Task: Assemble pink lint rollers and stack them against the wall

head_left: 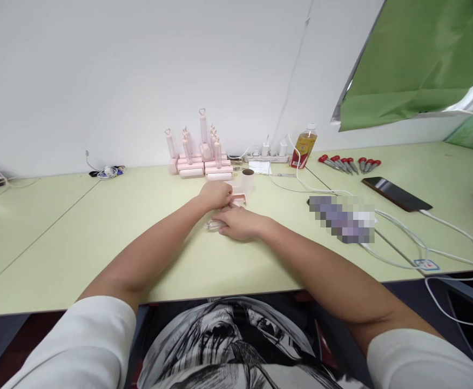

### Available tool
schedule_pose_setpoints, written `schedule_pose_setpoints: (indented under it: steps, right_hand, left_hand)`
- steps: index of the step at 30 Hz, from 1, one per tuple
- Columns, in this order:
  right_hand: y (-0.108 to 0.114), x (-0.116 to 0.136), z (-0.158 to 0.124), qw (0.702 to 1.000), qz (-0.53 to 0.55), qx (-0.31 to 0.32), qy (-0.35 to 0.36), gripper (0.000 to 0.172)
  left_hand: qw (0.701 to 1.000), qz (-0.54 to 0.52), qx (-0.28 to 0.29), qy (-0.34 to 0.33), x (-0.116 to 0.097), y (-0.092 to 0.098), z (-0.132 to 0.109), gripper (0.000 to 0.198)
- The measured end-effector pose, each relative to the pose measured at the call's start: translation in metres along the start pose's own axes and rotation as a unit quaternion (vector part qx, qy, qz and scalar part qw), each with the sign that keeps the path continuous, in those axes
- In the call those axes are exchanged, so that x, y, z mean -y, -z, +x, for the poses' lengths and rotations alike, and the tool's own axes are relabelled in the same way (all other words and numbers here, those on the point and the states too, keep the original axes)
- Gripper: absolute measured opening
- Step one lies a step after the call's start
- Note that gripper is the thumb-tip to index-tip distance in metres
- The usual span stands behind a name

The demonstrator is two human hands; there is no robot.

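At frame centre the right hand (240, 222) lies flat over a small clear plastic tube (211, 225), long axis left-right. Just behind, the left hand (217, 194) pinches a pale pink plastic piece (238, 199). Farther back, a translucent cup (247, 180); contents indiscernible.

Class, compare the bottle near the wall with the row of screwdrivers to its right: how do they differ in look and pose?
The bottle stands upright; the screwdrivers lie flat on the table.
The bottle is a single item holding amber liquid, with a pale cap; the screwdrivers are several, each with a red handle and a metal shaft.
The bottle stands by the power strip; the screwdrivers lie nearer the dark phone.
Both are well beyond the hands.
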State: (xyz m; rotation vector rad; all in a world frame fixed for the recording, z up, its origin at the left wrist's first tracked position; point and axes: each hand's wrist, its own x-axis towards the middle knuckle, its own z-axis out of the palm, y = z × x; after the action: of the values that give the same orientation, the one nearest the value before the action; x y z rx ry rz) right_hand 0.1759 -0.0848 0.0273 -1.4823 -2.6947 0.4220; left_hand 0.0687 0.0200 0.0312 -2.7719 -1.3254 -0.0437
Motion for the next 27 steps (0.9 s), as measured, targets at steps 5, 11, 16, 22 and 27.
schedule_pose_setpoints:
  steps: [5,11,16,22,27]
  right_hand:
    - [-0.001,-0.003,0.002,1.0,0.002,0.001,-0.006,0.03]
    - [-0.007,-0.014,0.007,0.999,0.017,-0.037,0.03,0.032]
    - [-0.006,-0.016,0.006,0.999,0.023,-0.025,0.015,0.034]
    - [0.001,-0.007,0.002,1.0,-0.003,0.015,-0.004,0.038]
    - [0.001,-0.009,0.003,1.0,0.015,0.012,-0.018,0.049]
  left_hand:
    - [1.0,-0.026,-0.012,0.012,0.017,0.001,-0.015,0.039]
    - [0.998,-0.026,-0.015,0.054,0.022,-0.003,-0.027,0.041]
    - [0.997,-0.05,-0.043,0.042,0.027,-0.008,-0.032,0.033]
    - [0.998,-0.046,-0.043,-0.001,0.03,-0.014,-0.041,0.024]
    - [0.998,-0.051,-0.03,0.015,0.028,-0.017,-0.043,0.024]
